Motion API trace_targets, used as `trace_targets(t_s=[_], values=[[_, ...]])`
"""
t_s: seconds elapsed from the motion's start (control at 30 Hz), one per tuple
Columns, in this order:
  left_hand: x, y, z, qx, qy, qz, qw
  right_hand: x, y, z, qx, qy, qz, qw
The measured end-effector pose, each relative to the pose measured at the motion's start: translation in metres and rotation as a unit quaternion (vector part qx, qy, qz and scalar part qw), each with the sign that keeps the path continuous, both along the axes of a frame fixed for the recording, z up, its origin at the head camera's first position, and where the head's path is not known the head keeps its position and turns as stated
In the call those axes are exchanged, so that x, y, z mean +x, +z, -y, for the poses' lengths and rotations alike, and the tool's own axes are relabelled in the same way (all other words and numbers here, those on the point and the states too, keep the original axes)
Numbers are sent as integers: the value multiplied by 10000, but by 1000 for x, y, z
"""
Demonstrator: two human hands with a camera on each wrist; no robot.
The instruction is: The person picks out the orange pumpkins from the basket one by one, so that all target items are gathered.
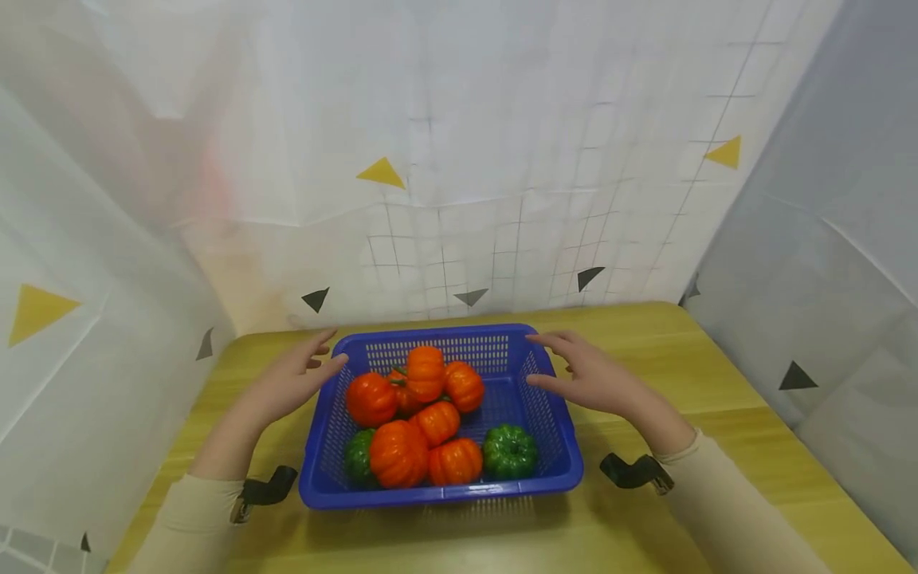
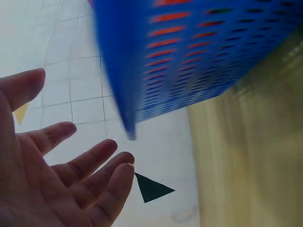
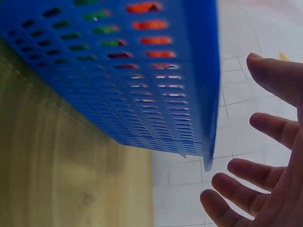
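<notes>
A blue plastic basket (image 1: 443, 496) with slotted walls stands on the table, holding several orange pumpkins (image 1: 398, 454) and two green ones, one green pumpkin (image 1: 510, 452) at the front right and the other (image 1: 361, 458) partly hidden at the front left. My left hand (image 1: 297, 376) is beside the basket's left rim, fingers relaxed and spread. On the opposite side, my right hand (image 1: 584, 373) hovers by the right rim with its fingers loosely extended. Both wrist views show a gap between the fingers and the basket wall (image 2: 189, 56), and neither hand holds anything.
The yellow wooden table (image 1: 645, 343) extends on both sides of the basket. White sheeting (image 1: 502, 159) with grid lines and triangle marks rises behind and at the sides. A dark wrist mount (image 1: 268, 488) sits on the left wrist, another (image 1: 634, 472) on the right.
</notes>
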State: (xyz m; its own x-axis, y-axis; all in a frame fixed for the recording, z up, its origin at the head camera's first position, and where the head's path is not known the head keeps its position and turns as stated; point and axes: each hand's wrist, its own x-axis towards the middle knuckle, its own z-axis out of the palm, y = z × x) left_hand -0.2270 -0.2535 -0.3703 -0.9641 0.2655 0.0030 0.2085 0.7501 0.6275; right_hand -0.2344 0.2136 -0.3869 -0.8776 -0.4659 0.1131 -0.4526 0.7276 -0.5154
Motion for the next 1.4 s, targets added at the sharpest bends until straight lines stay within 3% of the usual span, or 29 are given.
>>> trace_targets(t_s=[0.13, 0.33, 0.53, 0.67, 0.9, 1.0, 1.13, 1.27, 1.4], values=[[13, -15, 2, 162, 115, -48, 9998, 11, -10, -6, -132, -62, -84, 9999], [35, -40, 3, 266, 551, -249, 9978, 24, -23, -13, -452, -179, -73, 9988], [53, -62, 2, 989, 654, -138, 9928, 31, -39, -19, -940, -36, 91, 9955], [63, -74, 1, 1752, 705, 75, 9820, 35, -46, -23, -1269, 29, 229, 9917], [72, -88, 2, 3000, 813, 322, 9499, 37, -54, -24, -1449, -38, 445, 9884], [74, -91, 1, 3178, 847, 320, 9438, 38, -56, -23, -1586, -92, 555, 9857], [76, -93, -1, 3247, 902, 252, 9412, 40, -59, -24, -1744, -96, 607, 9827], [78, -94, -2, 3573, 866, 389, 9292, 38, -60, -25, -1671, -25, 460, 9849], [80, -95, -2, 3891, 811, 545, 9160, 32, -49, -27, -1469, 170, 240, 9887]])
